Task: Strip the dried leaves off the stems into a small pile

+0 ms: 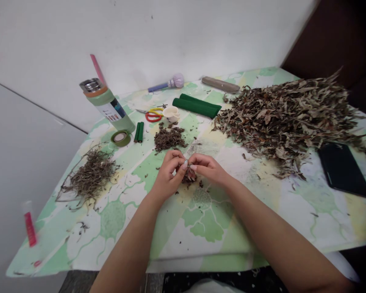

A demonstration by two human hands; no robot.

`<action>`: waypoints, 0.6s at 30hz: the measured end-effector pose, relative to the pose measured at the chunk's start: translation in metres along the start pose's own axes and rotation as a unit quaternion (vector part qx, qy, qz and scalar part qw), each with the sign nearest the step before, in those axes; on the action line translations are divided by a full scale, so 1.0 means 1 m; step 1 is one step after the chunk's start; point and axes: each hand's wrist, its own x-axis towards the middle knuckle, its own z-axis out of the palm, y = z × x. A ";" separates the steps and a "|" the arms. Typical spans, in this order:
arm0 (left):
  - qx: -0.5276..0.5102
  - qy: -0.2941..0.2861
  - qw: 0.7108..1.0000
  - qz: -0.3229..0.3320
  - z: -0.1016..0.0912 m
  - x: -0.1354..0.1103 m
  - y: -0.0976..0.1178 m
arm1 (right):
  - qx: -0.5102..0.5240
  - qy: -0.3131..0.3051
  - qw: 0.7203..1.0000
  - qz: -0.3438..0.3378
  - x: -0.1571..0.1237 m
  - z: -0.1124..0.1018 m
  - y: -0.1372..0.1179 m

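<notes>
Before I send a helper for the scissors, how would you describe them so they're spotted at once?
On the patterned tablecloth, find the tall pale-green flask at the left. Moving right from it, stop just before the small white cup: the scissors lie there. One red and one yellow handle loop set them apart from the plain white cup.

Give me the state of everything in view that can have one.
Left hand: pinching leaf bits
Right hand: pinching them too
Leaves: dry, heaped loosely
Stems: heaped
Crumbs: heaped
Bottle: standing, uncapped
Scissors: lying flat, blade opening unclear
Cup: contents unclear
Large green rolls: lying side by side
Small green rolls: side by side
Black device: lying flat
Brown roll: lying
</notes>
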 end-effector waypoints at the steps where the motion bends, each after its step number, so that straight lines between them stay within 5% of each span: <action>1: -0.004 0.001 1.000 -0.001 0.000 0.000 0.000 | 0.005 -0.006 1.000 0.002 0.000 0.000 0.000; 18: -0.085 -0.003 0.996 -0.012 0.001 -0.001 0.000 | 0.069 -0.023 0.997 -0.005 -0.001 0.000 0.005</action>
